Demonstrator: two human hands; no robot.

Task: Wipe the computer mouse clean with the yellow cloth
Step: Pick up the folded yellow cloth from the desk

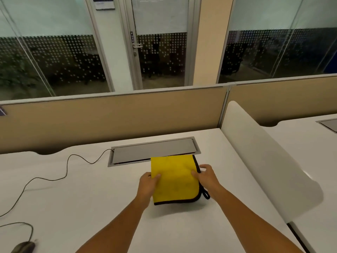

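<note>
Presently: yellow cloth (174, 178), folded, black-edged, held above white desk (73, 198). Left hand (146, 187) pinches its left edge, thumb on top; right hand (205, 175) pinches its right edge, fingers loosely curled. Computer mouse (23, 247) well apart, lower left.

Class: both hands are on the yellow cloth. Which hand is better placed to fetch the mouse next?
Left hand: the mouse lies far left on the desk, the right hand farthest away.
</note>
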